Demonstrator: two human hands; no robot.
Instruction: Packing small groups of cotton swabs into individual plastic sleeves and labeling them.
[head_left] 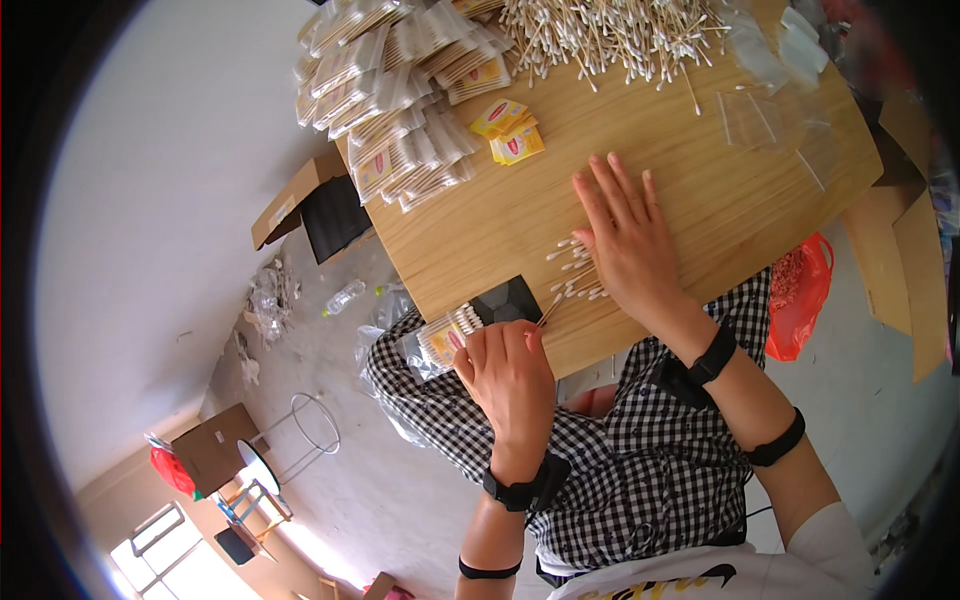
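My left hand (510, 372) is closed at the table's near edge, gripping a clear packet of cotton swabs (440, 338) with a yellow card in it. White swab tips show at the packet's upper end. A loose swab (549, 308) lies by the left thumb; whether the thumb touches it I cannot tell. My right hand (632, 245) rests flat on the wooden table (440, 240) with its fingers stretched out. Several loose cotton swabs (572, 265) lie beside and partly under its palm. Between the hands and the packet sits a dark square pad (508, 302).
Filled swab packets (385, 110) are piled at the far left, beside small yellow cards (515, 140). A large heap of loose swabs (620, 35) covers the far edge. Clear empty bags (755, 118) lie at the far right. A red plastic bag (800, 310) stands right of my lap.
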